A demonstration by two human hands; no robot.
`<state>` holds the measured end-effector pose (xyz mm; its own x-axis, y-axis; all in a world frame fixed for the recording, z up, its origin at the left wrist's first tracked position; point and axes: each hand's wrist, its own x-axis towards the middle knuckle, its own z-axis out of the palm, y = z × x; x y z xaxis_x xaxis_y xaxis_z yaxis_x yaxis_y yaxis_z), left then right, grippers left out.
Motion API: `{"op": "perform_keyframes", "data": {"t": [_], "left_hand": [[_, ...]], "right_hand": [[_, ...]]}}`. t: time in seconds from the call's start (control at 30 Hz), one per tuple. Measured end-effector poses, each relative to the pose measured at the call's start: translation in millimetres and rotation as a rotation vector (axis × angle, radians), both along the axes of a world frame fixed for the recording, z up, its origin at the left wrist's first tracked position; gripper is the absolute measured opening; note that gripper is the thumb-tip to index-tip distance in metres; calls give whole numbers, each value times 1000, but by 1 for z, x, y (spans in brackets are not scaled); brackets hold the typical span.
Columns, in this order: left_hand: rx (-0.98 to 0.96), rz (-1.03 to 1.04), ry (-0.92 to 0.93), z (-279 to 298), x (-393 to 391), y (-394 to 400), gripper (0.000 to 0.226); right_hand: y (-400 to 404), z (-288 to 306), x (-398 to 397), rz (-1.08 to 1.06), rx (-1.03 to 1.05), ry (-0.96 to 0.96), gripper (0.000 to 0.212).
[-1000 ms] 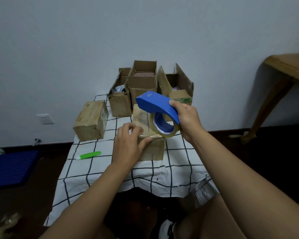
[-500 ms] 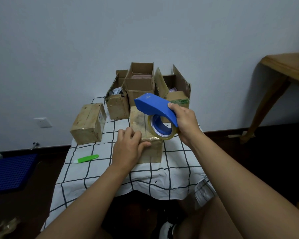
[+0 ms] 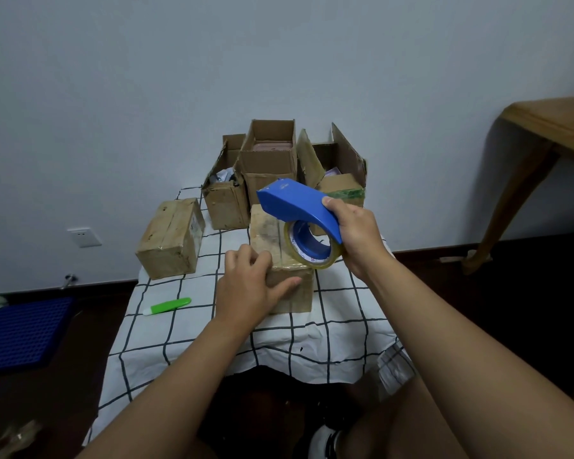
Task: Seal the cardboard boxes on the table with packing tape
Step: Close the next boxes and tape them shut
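A small table (image 3: pixel 186 329), draped in a white cloth with a black grid, stood against a pale wall. At its far edge three open cardboard boxes stood side by side, flaps raised: the left open box (image 3: pixel 224 202), the middle open box (image 3: pixel 267 160) and the right open box (image 3: pixel 340 173), the last bearing a strip of green tape on its front. A closed box (image 3: pixel 171 240) lay on the table's left part, well apart from the hands. A second closed box, the near box (image 3: pixel 279 246), lay lengthwise at the table's centre, its short end facing the camera. The left hand (image 3: pixel 246 289) rested on the near left corner of this box, its fingers bent over the top edge and its thumb extended across the front face; it pressed the box without enclosing it. The right hand (image 3: pixel 357 233) gripped the rear of a blue tape dispenser (image 3: pixel 295 203), fingers curled firmly around the handle. The dispenser was held above the near box, nose pointing left and away, and carried a roll of clear tape (image 3: pixel 312 250) whose lower rim lay at the box's top near edge; whether roll and box touched could not be told. A green pen-shaped object (image 3: pixel 168 306) lay on the cloth to the left of the hands. A wooden table (image 3: pixel 550 124) stood at the right edge, and a blue mat (image 3: pixel 17 332) lay on the floor at the left.
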<state>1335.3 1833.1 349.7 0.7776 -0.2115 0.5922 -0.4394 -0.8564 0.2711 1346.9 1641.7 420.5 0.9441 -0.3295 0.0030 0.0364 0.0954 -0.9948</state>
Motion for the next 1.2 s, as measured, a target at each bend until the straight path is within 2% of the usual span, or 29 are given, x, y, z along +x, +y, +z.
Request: {"op": "perform_keyframes", "data": {"t": [0.17,0.27,0.53,0.67,0.9,1.03,1.2], "left_hand": [[50,63,-15,2,-2,-12,52],[5,36,30,3,-1,-5,46],[-2,-228,237,13,7,25,4],[10,-268,246,18,7,31,14],[62,-197,292,20,-1,22,13],[168,-36,298,28,0,4,52],[261,71,315,38,5,-41,96]], "right_hand": [[1,1,-1,-13,-11,7,25],[0,1,-2,-3,-6,0,24],[0,-2,-2,1,-1,-8,23],[-1,-4,0,-8,9,-7,23],[0,-2,-2,3,-5,-2,22],[-11,2,-7,-83,-4,-19,32],[-43,0,-19,-212,83,-29,28]]}}
